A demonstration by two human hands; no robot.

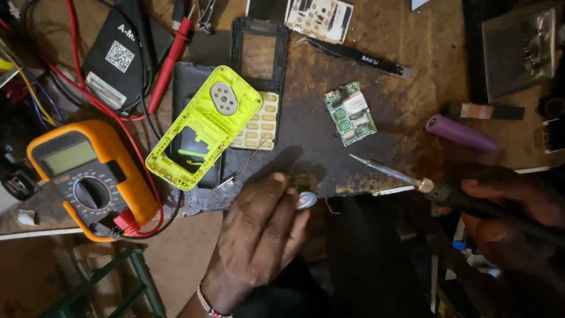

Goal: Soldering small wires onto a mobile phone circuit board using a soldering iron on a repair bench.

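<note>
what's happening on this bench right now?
A person is at a bench with a phone taken apart. The left hand pinches a small round disc at the bench edge. The right hand grips a soldering iron, tip up over the dark mat and touching nothing. The green circuit board, yellow-green phone shell and orange multimeter lie untouched.

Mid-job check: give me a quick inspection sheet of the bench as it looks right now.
Surface: worn, stained brown bench.
Job's things: small round part at left hand fingertips; soldering iron in right hand.
Clutter: lime phone shell, green circuit board, keypad, purple cell, tweezers.
Grips: both hands closed on their things.
Cables: red multimeter leads.
Surroundings: orange multimeter at left edge.
</note>
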